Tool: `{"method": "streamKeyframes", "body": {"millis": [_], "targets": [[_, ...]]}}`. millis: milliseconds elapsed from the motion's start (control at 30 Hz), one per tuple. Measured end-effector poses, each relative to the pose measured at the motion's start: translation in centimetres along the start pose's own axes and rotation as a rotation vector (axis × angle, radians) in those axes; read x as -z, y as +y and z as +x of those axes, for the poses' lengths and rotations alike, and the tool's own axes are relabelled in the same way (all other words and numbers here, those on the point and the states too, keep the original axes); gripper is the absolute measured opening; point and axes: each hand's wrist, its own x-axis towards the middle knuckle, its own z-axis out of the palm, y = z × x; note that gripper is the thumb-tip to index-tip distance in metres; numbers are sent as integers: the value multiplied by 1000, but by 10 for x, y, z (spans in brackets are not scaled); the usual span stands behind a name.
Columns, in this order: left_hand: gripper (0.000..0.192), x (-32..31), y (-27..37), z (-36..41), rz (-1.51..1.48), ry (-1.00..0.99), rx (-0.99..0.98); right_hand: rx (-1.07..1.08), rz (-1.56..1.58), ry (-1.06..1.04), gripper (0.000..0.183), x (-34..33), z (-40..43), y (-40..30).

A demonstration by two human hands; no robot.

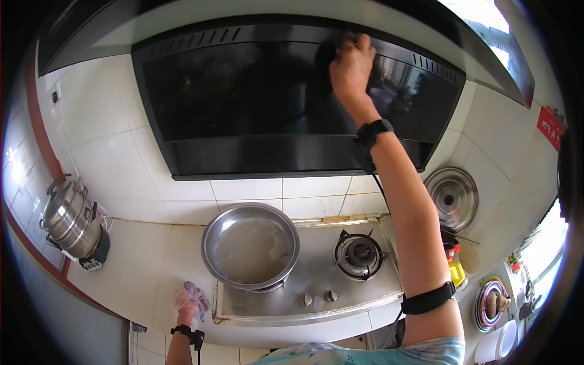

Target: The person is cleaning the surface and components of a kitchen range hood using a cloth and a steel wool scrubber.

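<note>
My right hand (353, 68) is raised to the upper part of a black range hood (237, 109), its fingers curled near the top edge; whether it holds anything there is hidden. Low on the left, my left hand (185, 308) grips a purplish cloth (196, 294) on the white countertop, with thin clear plastic around the hand. Between the two, a wide metal basin (212, 269) of cloudy liquid rests over the left side of the gas stove (315, 273). The stove's right burner (362, 254) has nothing on it.
A stacked metal steamer (75, 221) stands at the far left. Against the right wall leans a round metal lid (451, 199). Beyond my right arm are a yellow container (456, 273), stacked colourful basins (481, 305) and a white tub (495, 346). Cabinets hang above the hood.
</note>
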Motion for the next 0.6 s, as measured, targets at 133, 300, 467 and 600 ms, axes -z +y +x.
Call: {"method": "streamKeyframes", "body": {"millis": [133,300,467,600], "targets": [[69,7,14,-8,-42,7,34,200,8,-137,25,-19,2,-72],[72,28,33,-10,-78,-43,0,233,114,-174,37,-36,7,-127],[72,17,14,-18,-92,19,-31,264,102,-168,50,-20,11,-89],[73,40,49,-26,-93,-55,-57,190,48,-147,53,8,8,-14]]}}
